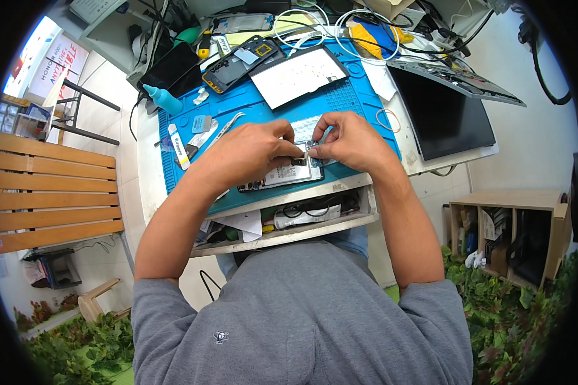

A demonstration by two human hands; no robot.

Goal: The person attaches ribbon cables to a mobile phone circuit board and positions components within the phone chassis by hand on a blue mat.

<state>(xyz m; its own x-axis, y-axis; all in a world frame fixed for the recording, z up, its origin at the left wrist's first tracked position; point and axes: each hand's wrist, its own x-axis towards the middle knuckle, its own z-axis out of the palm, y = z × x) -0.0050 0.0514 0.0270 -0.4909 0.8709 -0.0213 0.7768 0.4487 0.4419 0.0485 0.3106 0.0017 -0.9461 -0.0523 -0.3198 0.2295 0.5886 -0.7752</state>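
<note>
An opened phone (281,176) lies on the blue work mat (243,108) near the table's front edge, its battery and inner parts bare. My left hand (255,151) reaches over it from the left, thumb and fingers pinched close to a small dark piece at the phone's middle. From the right, my right hand (349,142) holds its thumb and forefinger together at the phone's upper right end, by the circuit board. What sits between the fingertips of either hand is too small to make out. Metal tweezers (227,128) rest on the mat beside my left wrist.
Behind the hands lie a white flat panel (298,77) and a dark phone frame (244,63). A blue squeeze bottle (164,99) stands at the left. To the right is an opened device with a black screen (440,122). Below the tabletop, a drawer (289,236) stands pulled out.
</note>
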